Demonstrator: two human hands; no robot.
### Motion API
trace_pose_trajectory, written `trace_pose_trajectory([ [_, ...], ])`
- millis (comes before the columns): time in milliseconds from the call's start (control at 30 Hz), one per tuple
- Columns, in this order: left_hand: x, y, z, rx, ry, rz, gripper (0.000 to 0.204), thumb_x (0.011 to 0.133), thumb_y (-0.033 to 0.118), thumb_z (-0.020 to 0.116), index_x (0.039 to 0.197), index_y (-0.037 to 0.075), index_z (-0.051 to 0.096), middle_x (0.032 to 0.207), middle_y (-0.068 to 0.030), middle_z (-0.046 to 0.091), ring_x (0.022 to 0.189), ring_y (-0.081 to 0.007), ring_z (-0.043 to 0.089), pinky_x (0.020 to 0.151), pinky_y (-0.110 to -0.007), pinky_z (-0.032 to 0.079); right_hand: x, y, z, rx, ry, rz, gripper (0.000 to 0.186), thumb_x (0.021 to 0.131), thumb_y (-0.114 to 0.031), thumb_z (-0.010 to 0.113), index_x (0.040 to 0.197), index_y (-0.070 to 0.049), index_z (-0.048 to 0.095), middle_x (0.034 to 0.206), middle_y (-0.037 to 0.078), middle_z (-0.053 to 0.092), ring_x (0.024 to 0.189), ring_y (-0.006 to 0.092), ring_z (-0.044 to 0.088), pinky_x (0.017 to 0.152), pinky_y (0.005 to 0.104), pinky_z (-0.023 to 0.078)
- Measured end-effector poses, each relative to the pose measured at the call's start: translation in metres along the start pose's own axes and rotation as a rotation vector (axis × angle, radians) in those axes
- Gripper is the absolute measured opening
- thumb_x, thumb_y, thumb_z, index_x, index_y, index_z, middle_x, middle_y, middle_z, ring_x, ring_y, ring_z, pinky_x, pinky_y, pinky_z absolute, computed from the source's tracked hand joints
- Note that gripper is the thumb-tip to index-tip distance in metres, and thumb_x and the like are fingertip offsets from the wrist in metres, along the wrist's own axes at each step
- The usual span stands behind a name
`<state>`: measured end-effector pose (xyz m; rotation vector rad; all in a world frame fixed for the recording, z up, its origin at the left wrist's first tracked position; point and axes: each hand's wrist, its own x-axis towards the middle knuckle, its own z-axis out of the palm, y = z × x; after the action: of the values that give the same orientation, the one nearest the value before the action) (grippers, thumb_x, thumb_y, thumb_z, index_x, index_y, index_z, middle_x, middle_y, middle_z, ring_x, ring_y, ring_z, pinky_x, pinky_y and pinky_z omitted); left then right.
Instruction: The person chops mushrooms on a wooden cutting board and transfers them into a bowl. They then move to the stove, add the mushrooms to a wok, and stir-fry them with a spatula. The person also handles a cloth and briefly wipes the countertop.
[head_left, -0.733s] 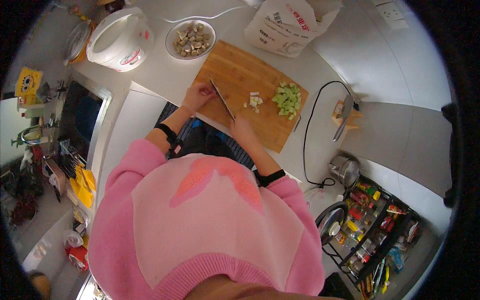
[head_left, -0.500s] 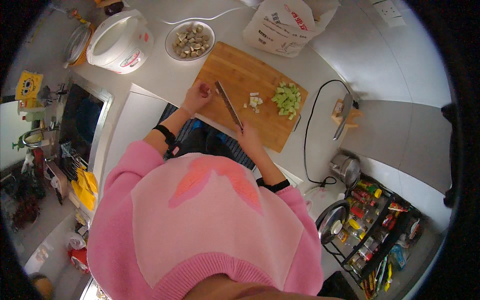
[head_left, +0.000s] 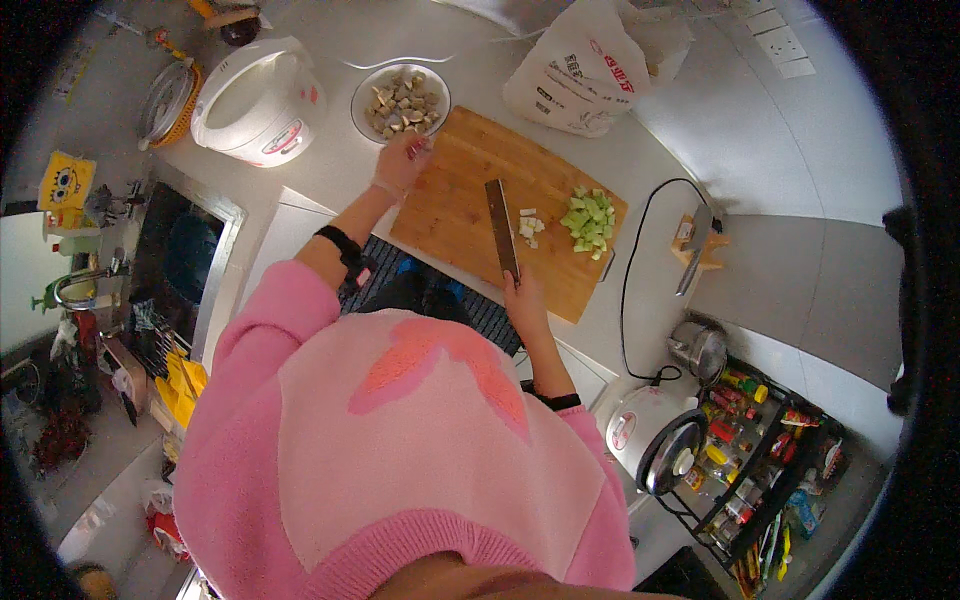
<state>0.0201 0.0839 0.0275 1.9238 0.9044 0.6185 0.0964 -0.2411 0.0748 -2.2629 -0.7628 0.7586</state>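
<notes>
My left hand [head_left: 399,163] is closed on a small reddish piece [head_left: 417,149] at the top-left edge of the wooden board [head_left: 450,200], just below a white bowl of chopped pale beige pieces [head_left: 400,100]. My right hand [head_left: 520,298] grips the handle of a broad knife [head_left: 501,225], whose blade points up across the board. Right of the blade lie small white cubes [head_left: 530,225] and a heap of pale green chunks [head_left: 588,217].
A white bucket [head_left: 255,125] and white bag [head_left: 570,75] stand at the back. A sink [head_left: 175,260] is left. A black cord, knife block [head_left: 700,260], steel pot [head_left: 697,345], white appliance [head_left: 635,440] and black bottle rack [head_left: 740,450] are right.
My left hand has moved up toward the bowl with the small piece. The knife has shifted right and swung more upright, away from my left hand.
</notes>
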Motion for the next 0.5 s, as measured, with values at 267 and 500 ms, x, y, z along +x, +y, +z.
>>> trace_pose_trajectory([
  [267, 0.088, -0.031, -0.057, 0.315, 0.161, -0.082, 0.040, 0.081, 0.022, 0.067, 0.120, 0.015, 0.060, 0.117, -0.0113, 0.058, 0.107, -0.0266, 0.058, 0.089, -0.039, 0.048, -0.004, -0.020, 0.017, 0.026, 0.069, 0.004, 0.026, 0.092, -0.019, 0.054, 0.105, 0.003, 0.056, 0.086, 0.028, 0.063, 0.078, 0.0436, 0.062, 0.066, 0.0490, 0.048],
  [500, 0.143, -0.120, -0.050, 0.929, -0.135, 0.149, 0.042, 0.076, 0.033, 0.068, 0.116, 0.021, 0.062, 0.120, -0.0064, 0.057, 0.117, -0.0279, 0.049, 0.095, -0.037, 0.045, -0.008, -0.034, 0.033, -0.035, 0.153, -0.008, 0.022, 0.093, -0.018, 0.056, 0.092, 0.003, 0.052, 0.075, 0.026, 0.060, 0.069, 0.0438, 0.058, 0.060, 0.0460, 0.045],
])
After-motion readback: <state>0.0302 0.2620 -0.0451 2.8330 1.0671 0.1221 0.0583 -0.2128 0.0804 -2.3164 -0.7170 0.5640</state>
